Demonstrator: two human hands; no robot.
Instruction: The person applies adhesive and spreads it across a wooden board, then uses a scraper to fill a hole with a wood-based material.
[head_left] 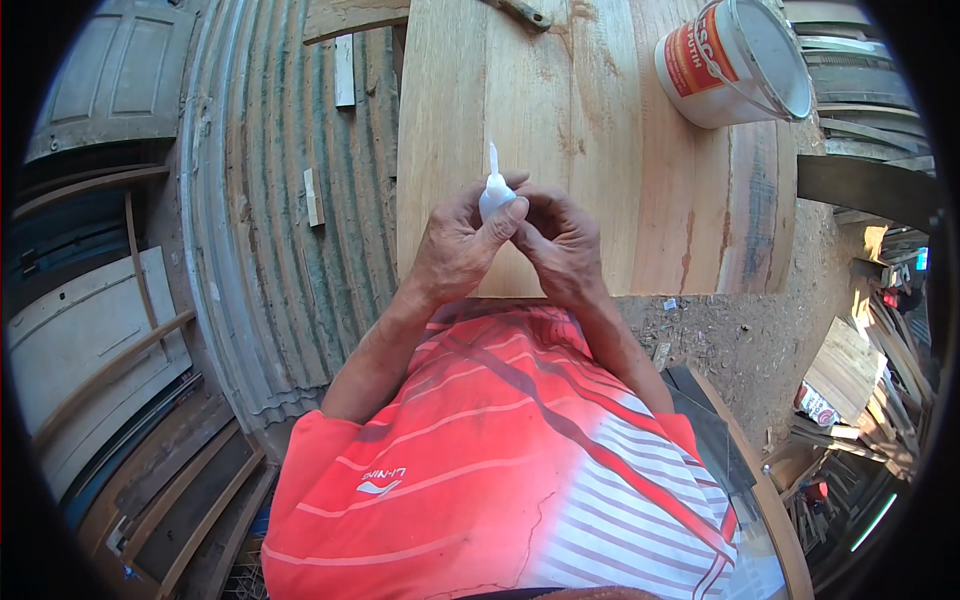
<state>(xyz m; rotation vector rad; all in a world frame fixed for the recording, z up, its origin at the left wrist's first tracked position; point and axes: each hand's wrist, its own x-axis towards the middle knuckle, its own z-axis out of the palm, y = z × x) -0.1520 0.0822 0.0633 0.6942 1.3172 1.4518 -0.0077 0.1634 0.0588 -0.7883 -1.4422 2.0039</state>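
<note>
A small white squeeze bottle (494, 198) with a thin pointed nozzle stands upright in my left hand (456, 242), whose thumb presses on its near side. Close beside it is my right hand (563, 243), its fingers curled and its thumb tip meeting the left thumb. Whatever those right fingers hold, if anything, is hidden. Both hands are over the near edge of a wide wooden panel (620, 235) made of joined boards, directly in front of me.
A white bucket (690, 105) with a red and yellow label stands at the panel's far right. At its far edge lies a dark tool-like piece (525, 13). Corrugated metal sheets (260, 200) lie to the left, with small wood offcuts (314, 198). Stacked timber (870, 400) is at right.
</note>
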